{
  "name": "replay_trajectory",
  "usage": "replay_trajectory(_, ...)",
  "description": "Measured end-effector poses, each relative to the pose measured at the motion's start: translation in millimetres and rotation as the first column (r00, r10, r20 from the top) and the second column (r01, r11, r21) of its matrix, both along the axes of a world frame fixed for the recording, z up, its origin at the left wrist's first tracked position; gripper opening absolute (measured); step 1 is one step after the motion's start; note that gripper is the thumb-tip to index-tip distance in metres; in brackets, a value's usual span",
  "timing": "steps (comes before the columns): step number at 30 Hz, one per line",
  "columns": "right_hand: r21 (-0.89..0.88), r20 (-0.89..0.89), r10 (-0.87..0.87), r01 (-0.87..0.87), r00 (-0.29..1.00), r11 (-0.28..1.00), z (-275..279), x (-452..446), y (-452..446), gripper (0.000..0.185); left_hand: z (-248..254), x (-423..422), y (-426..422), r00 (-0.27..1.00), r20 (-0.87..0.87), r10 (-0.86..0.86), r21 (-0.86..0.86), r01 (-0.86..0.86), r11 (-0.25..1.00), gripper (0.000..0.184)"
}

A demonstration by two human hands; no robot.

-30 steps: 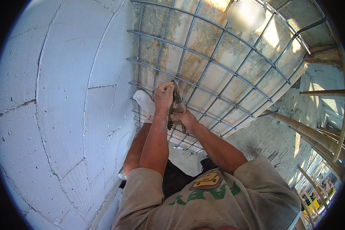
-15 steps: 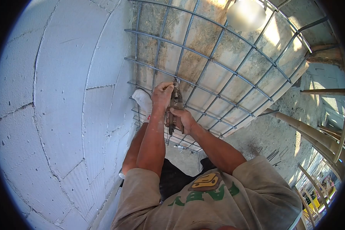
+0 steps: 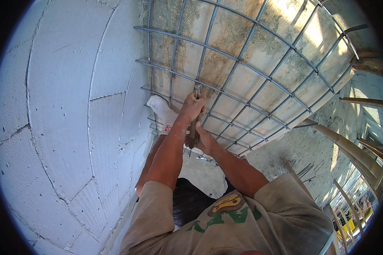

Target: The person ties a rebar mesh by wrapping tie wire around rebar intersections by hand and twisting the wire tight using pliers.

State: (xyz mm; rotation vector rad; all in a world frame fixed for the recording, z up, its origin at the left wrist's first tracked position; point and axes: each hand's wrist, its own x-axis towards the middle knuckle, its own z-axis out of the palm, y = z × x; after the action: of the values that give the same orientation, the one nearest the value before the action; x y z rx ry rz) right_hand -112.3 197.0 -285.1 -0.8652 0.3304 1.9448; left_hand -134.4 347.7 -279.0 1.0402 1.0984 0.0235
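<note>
A dirt-covered, pliers-like hand tool stands lengthwise between my hands, its head close to a crossing of the rebar mesh. My left hand is closed around the upper part of the tool, just below that crossing. Lower down, my right hand grips the handle end with the thumb laid along it. Whether the jaws touch the bars or any tie wire is too small to tell, and my left fingers cover part of the tool.
A pale block wall rises close on the left. My foot in a white sock is beside the mesh, above a stained slab surface. Wooden poles lean at the right, with loose rods on the ground.
My left hand has shifted from a pinch beside the tool's head to a wrap around its upper part. My right hand stays on the handle. The view has moved slightly.
</note>
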Motion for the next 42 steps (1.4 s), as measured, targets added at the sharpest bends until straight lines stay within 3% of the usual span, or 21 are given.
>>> replay_trajectory(1, -0.002, 0.124, -0.019, 0.02, 0.992, 1.0, 4, -7, -7, 0.06, -8, 1, -7, 0.987, -0.156, -0.036, 0.223, 0.071, 0.972, 0.027)
replay_trajectory(3, 0.009, 0.373, -0.059, 0.06, 0.926, 0.998, 7, -15, -14, 0.051, -17, 11, -16, 0.894, -0.448, 0.006, 0.583, 0.287, 0.76, 0.032)
replay_trajectory(6, 0.057, 0.479, -0.082, 0.062, 0.874, 0.996, -10, -30, -11, 0.039, -12, 23, -25, 0.812, -0.582, 0.043, 0.528, 0.337, 0.779, 0.038)
replay_trajectory(9, -0.192, 0.384, -0.189, 0.278, 0.904, 0.941, 0, -29, 14, 0.029, -4, 29, -26, 0.725, -0.688, 0.033, 0.47, 0.411, 0.781, 0.042)
replay_trajectory(12, -0.118, 0.337, -0.185, 0.237, 0.923, 0.964, -34, -47, 5, 0.023, -5, 23, -25, 0.706, -0.706, 0.062, 0.504, 0.438, 0.744, 0.042)
replay_trajectory(15, -0.039, -0.128, -0.148, 0.144, 0.981, 0.989, -8, -21, 12, 0.026, 31, 7, -4, 0.916, -0.396, -0.058, 0.372, 0.218, 0.902, 0.041)
replay_trajectory(17, 0.131, -0.478, -0.089, 0.171, 0.874, 0.977, -10, -11, 13, 0.03, 20, -5, 6, 0.992, -0.113, 0.062, 0.089, -0.052, 0.995, 0.038)
replay_trajectory(18, 0.207, -0.63, -0.029, 0.204, 0.776, 0.957, -12, -10, 11, 0.032, 18, -8, 8, 0.987, 0.01, 0.163, -0.084, -0.162, 0.983, 0.037)
replay_trajectory(19, 0.215, -0.643, -0.015, 0.2, 0.766, 0.956, -17, -11, 10, 0.034, 21, -7, 11, 0.983, 0.01, 0.181, -0.31, -0.169, 0.936, 0.034)
replay_trajectory(21, 0.233, -0.669, 0.011, 0.196, 0.743, 0.952, -23, -13, 11, 0.039, 12, -13, 14, 0.99, 0.057, 0.128, -0.381, -0.097, 0.919, 0.038)
replay_trajectory(22, 0.215, -0.558, -0.002, 0.146, 0.83, 0.966, -23, -11, 10, 0.042, 8, -17, 14, 0.991, 0.081, 0.104, -0.417, -0.061, 0.907, 0.04)
replay_trajectory(25, 0.075, -0.21, -0.03, 0.047, 0.977, 0.996, -18, -3, 5, 0.045, -5, -10, 6, 0.991, -0.131, 0.002, -0.056, -0.009, 0.998, 0.042)
replay_trajectory(26, 0.151, -0.031, -0.021, 0.025, 0.999, 0.988, -18, -3, 4, 0.042, -14, -11, 0, 0.971, -0.238, -0.021, 0.184, 0.066, 0.981, 0.043)
replay_trajectory(28, 0.288, 0.332, -0.053, -0.048, 0.942, 0.957, -19, 1, 6, 0.036, -30, -5, -10, 0.9, -0.437, 0.011, 0.587, 0.276, 0.761, 0.047)
replay_trajectory(31, 0.168, 0.54, -0.205, 0.134, 0.816, 0.977, -9, -24, 18, 0.029, -19, 15, -26, 0.787, -0.598, 0.148, 0.591, 0.309, 0.745, 0.052)
replay_trajectory(34, -0.023, 0.407, -0.246, 0.279, 0.88, 0.96, -24, -41, 18, 0.022, 1, 25, -26, 0.668, -0.733, 0.129, 0.46, 0.347, 0.817, 0.063)
replay_trajectory(37, -0.063, 0.185, -0.161, 0.175, 0.969, 0.982, -32, -31, 14, 0.023, 21, 15, -18, 0.668, -0.745, -0.005, 0.434, 0.489, 0.756, 0.066)
replay_trajectory(39, 0.096, -0.233, -0.12, 0.146, 0.965, 0.985, -20, -5, 14, 0.03, 17, 0, 2, 0.908, -0.414, -0.063, 0.183, 0.151, 0.971, 0.058)
replay_trajectory(40, 0.174, -0.429, -0.063, 0.151, 0.901, 0.973, -14, 4, 12, 0.033, 17, -4, 5, 0.974, -0.225, -0.017, -0.017, 0.013, 1.0, 0.055)
replay_trajectory(42, 0.225, -0.51, -0.019, 0.155, 0.86, 0.962, -17, 8, 10, 0.042, 16, -1, 4, 0.991, -0.112, 0.074, -0.192, -0.095, 0.977, 0.042)
